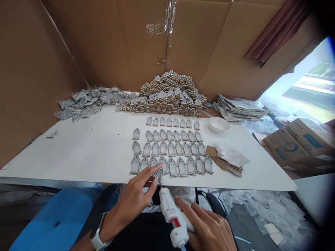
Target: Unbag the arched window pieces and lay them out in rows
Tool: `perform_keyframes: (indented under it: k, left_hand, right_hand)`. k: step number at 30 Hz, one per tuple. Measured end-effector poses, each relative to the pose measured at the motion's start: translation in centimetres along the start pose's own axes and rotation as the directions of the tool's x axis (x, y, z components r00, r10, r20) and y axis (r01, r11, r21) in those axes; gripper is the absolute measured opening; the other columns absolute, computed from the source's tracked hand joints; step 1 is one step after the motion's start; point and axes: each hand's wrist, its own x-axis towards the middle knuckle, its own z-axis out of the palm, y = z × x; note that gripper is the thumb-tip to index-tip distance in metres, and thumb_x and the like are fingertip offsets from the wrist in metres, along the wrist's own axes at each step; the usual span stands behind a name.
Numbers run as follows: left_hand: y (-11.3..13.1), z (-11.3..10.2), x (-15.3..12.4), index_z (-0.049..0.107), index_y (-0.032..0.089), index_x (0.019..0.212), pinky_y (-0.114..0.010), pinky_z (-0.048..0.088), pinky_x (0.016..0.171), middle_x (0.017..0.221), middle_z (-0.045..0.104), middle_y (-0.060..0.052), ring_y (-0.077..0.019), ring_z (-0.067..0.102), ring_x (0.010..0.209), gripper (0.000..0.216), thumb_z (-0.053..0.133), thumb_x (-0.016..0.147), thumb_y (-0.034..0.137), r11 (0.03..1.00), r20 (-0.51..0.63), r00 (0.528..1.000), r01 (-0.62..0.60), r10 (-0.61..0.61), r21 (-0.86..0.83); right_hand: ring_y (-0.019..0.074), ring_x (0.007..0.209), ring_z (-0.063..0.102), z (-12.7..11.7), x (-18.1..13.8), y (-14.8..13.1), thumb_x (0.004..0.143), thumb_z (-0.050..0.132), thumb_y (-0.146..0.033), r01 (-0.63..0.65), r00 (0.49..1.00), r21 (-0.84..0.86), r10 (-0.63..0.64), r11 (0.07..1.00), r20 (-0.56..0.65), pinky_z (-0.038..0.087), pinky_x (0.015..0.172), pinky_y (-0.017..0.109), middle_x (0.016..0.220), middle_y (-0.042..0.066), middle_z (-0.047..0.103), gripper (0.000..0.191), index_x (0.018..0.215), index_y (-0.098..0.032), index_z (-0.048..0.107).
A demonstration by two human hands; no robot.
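Note:
Between the thumb and fingers of my left hand [140, 191] is a small arch-shaped piece [158, 174], held up at the table's front edge. My right hand [206, 223] grips a white hot glue gun [169, 205] with a red part in its side. The gun's nozzle points up at the lower end of the held piece; whether they touch I cannot tell. Just beyond my hands, several rows of similar grey-and-white arch pieces [172, 148] lie flat on the white table [104, 150].
Behind the rows rises a big heap of stacked arch pieces [170, 94]. Bagged pieces [89, 99] lie at the back left, with one loose piece [53, 134] nearer. A white bowl [219, 124], cardboard scraps [225, 162] and a paper stack [238, 108] sit on the right. A blue stool [57, 219] stands below.

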Motion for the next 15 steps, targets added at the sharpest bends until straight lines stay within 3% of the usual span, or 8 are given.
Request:
perform_keyframes:
  k: [3, 5, 7, 9, 11, 13, 15]
  left_hand:
    - [-1.3, -1.1, 1.6, 0.059, 0.038, 0.153, -0.036, 0.065, 0.099, 0.147, 0.069, -0.002, -0.0214, 0.077, 0.109, 0.045, 0.058, 0.108, 0.037, 0.996, -0.094, 0.994, 0.058, -0.065, -0.067]
    - [-3.0, -2.6, 4.1, 0.059, 0.035, 0.153, -0.035, 0.066, 0.095, 0.145, 0.069, -0.004, -0.0218, 0.078, 0.105, 0.048, 0.061, 0.105, 0.039, 0.991, -0.183, 0.978, 0.085, -0.104, -0.105]
    - [-5.0, -4.7, 7.9, 0.06, 0.029, 0.151, -0.036, 0.066, 0.093, 0.142, 0.069, -0.008, -0.0226, 0.079, 0.101, 0.052, 0.065, 0.1, 0.038, 0.984, -0.249, 0.956, 0.127, -0.155, -0.125]
    - [-7.2, -7.1, 12.3, 0.061, 0.023, 0.147, -0.036, 0.064, 0.094, 0.134, 0.071, -0.011, -0.0241, 0.077, 0.105, 0.056, 0.069, 0.092, 0.032, 0.969, -0.245, 0.942, 0.198, -0.23, -0.146]
    - [-9.0, -9.4, 16.8, 0.063, 0.018, 0.139, -0.034, 0.063, 0.092, 0.132, 0.071, -0.013, -0.0244, 0.074, 0.109, 0.058, 0.072, 0.082, 0.025, 0.938, -0.236, 0.913, 0.297, -0.333, -0.179]
    - [-10.3, -11.3, 20.5, 0.065, 0.014, 0.128, -0.034, 0.064, 0.082, 0.115, 0.074, -0.013, -0.025, 0.075, 0.098, 0.056, 0.074, 0.073, 0.021, 0.917, -0.22, 0.895, 0.35, -0.387, -0.19]
    - [-11.1, -12.6, 23.2, 0.067, 0.013, 0.114, -0.034, 0.063, 0.072, 0.092, 0.073, -0.008, -0.0252, 0.073, 0.084, 0.049, 0.074, 0.067, 0.02, 0.902, -0.186, 0.888, 0.387, -0.42, -0.19]
  right_hand:
    - [0.0194, 0.064, 0.075, -0.8, 0.1, 0.6, 0.089, 0.051, -0.014, -0.007, 0.999, 0.021, 0.008, 1.0, -0.036, 0.053, 0.053, 0.026, 0.091, 0.001, 0.077, 0.067, 0.154, -0.028, 0.056]
    - [0.0196, 0.073, 0.078, -1.2, -0.3, 2.2, 0.097, 0.048, -0.018, -0.093, 0.988, 0.088, 0.102, 0.992, -0.114, 0.056, 0.059, 0.025, 0.1, 0.003, 0.08, 0.057, 0.151, -0.03, 0.062]
    - [0.0223, 0.083, 0.08, -1.6, -0.7, 4.7, 0.103, 0.051, -0.028, -0.225, 0.945, 0.181, 0.259, 0.957, -0.197, 0.059, 0.067, 0.026, 0.11, 0.005, 0.082, 0.041, 0.137, -0.03, 0.074]
    - [0.024, 0.074, 0.077, -2.2, -0.6, 7.8, 0.099, 0.065, -0.046, -0.41, 0.837, 0.29, 0.483, 0.865, -0.257, 0.059, 0.063, 0.027, 0.096, 0.006, 0.082, 0.031, 0.114, -0.026, 0.083]
    - [0.0233, 0.062, 0.068, -3.2, 0.3, 11.2, 0.094, 0.071, -0.06, -0.582, 0.639, 0.376, 0.691, 0.722, -0.339, 0.052, 0.052, 0.028, 0.075, 0.005, 0.075, 0.04, 0.104, -0.024, 0.085]
    - [0.022, 0.06, 0.061, -4.1, 1.5, 14.4, 0.093, 0.069, -0.066, -0.623, 0.494, 0.451, 0.768, 0.639, -0.407, 0.048, 0.05, 0.029, 0.07, 0.004, 0.069, 0.051, 0.112, -0.022, 0.085]
    - [0.0189, 0.059, 0.054, -4.7, 2.8, 17.3, 0.09, 0.07, -0.07, -0.575, 0.393, 0.582, 0.818, 0.575, -0.42, 0.045, 0.049, 0.028, 0.068, 0.002, 0.063, 0.059, 0.119, -0.02, 0.084]
